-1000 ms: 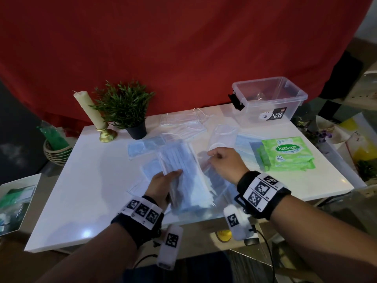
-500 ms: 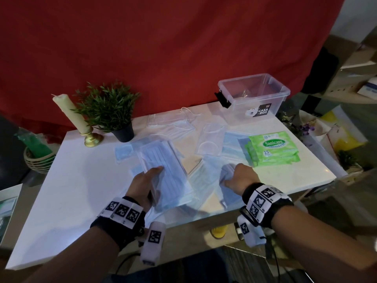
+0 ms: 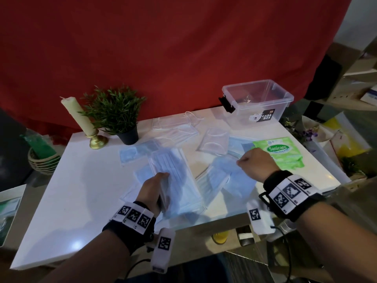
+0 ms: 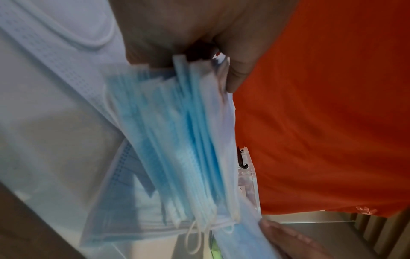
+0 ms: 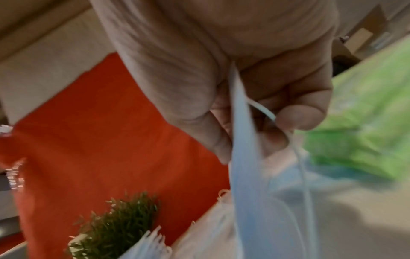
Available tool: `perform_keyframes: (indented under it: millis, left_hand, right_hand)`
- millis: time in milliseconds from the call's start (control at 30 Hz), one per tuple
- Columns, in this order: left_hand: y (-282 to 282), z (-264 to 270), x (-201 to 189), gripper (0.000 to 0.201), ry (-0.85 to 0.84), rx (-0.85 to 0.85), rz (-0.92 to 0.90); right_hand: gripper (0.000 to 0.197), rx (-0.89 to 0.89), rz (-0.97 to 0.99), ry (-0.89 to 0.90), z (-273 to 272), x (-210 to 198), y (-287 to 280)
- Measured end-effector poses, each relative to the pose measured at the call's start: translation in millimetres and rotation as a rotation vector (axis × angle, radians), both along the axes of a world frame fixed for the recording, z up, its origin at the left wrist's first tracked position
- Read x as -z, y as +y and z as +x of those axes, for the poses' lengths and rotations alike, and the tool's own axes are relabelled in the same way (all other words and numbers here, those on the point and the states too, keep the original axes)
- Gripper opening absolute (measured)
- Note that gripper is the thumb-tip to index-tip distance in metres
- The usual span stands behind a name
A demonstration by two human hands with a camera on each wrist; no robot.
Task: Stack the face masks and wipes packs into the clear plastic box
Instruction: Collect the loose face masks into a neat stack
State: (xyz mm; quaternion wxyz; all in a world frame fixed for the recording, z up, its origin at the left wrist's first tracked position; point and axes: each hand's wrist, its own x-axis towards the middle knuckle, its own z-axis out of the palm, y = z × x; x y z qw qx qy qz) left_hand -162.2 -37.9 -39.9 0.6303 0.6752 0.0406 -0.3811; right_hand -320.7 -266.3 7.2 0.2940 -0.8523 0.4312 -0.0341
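Note:
My left hand (image 3: 157,186) grips a stack of light blue face masks (image 3: 175,180) above the table's near middle; the left wrist view shows the stack's edge (image 4: 182,140) between thumb and fingers. My right hand (image 3: 255,162) pinches a single blue mask (image 3: 230,176) that hangs from its fingers, seen close as the blue mask (image 5: 244,140) in the right wrist view. Several loose masks (image 3: 175,129) lie further back. Green wipes packs (image 3: 279,152) sit at the right, just beyond my right hand. The clear plastic box (image 3: 259,101) stands open and empty at the back right corner.
A potted green plant (image 3: 116,113) and a cream candle (image 3: 77,115) on a gold holder stand at the table's back left. A red cloth hangs behind. A woven basket (image 3: 42,162) sits off the left edge, and clutter lies on the floor at the right.
My right hand has picked up a single blue mask from the near right and lifted it up and right toward the wipes packs. My left hand keeps its hold on the stack.

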Motion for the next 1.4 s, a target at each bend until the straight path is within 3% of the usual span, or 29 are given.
perform_keyframes:
  millis: [167, 267, 433, 567, 700, 767, 833, 900, 967, 1067, 1200, 1267, 1400]
  left_hand:
    - [0, 7, -6, 0.024, -0.117, 0.028, 0.072]
    - [0, 13, -11, 0.022, -0.168, 0.058, 0.108]
    - [0, 12, -19, 0.022, -0.188, 0.158, 0.120]
    - [-5, -3, -23, 0.020, -0.195, 0.249, 0.122]
    - [-5, -16, -24, 0.028, -0.231, 0.330, 0.071]
    - [-2, -16, -20, 0.024, -0.198, 0.308, 0.072]
    - [3, -17, -18, 0.033, -0.142, 0.239, 0.070]
    - [5, -16, -17, 0.026, -0.108, 0.193, 0.049]
    - [8, -17, -19, 0.028, -0.112, 0.135, -0.005]
    - [10, -16, -18, 0.035, -0.016, 0.177, -0.137]
    - [17, -13, -15, 0.053, -0.007, 0.207, -0.147]
    - [16, -7, -14, 0.043, 0.001, 0.143, -0.129]
    - [22, 16, -18, 0.027, -0.048, 0.024, -0.036]
  right_hand:
    - [0.017, -0.267, -0.313, 0.072, 2, -64, 10]
    - [0.017, -0.521, -0.562, 0.183, 13, -89, 21]
    - [0.019, -0.966, -0.792, 0.277, 44, -97, 49]
    - [0.019, -1.142, -0.853, 0.328, 73, -86, 78]
    - [0.009, -1.185, -0.861, 0.239, 96, -65, 100]
    - [0.008, -1.173, -0.875, 0.177, 104, -56, 103]
    - [0.009, -1.128, -0.821, 0.124, 108, -50, 101]
    - [0.010, -1.088, -0.758, 0.093, 112, -44, 100]
    - [0.015, -1.063, -0.716, 0.092, 114, -37, 100]
    - [0.025, -0.996, -0.665, 0.081, 115, -25, 102]
    - [0.048, -0.910, -0.568, -0.006, 107, -17, 92]
    - [0.057, -0.850, -0.472, -0.054, 99, -15, 84]
    - [0.049, -0.750, -0.338, -0.126, 73, -7, 60]
